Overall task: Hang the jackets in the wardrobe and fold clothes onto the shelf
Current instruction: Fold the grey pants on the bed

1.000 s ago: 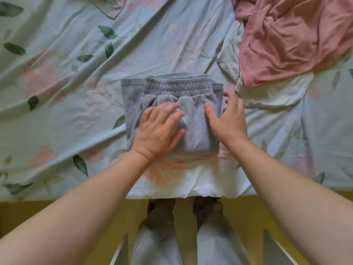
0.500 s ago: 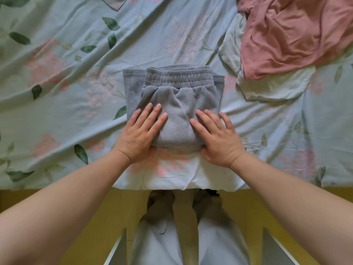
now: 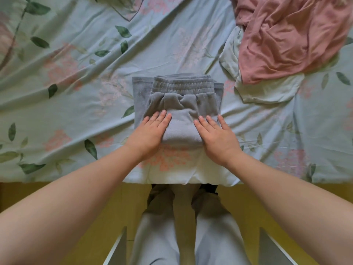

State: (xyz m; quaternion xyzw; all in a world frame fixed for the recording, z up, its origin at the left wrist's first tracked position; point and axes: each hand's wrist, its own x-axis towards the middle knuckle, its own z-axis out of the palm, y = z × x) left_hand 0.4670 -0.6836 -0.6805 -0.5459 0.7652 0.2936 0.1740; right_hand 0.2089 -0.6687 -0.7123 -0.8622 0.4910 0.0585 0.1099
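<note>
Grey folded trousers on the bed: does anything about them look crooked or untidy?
Slightly. On the grey trousers a lower layer sticks out at the left past the top fold, so the edges do not line up.

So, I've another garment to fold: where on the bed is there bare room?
Bare sheet left of the folded grey trousers and beyond their waistband. Crowded far right: pink garment heaped on a pale one.

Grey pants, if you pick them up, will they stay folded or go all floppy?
Probably floppy: the grey pants are soft fleecy cloth, puckered below the waistband, so lifted by one edge the fold would likely open. Scooped from both sides by the left hand and right hand, they should hold together. Fuzzy cloth probably won't slip.
</note>
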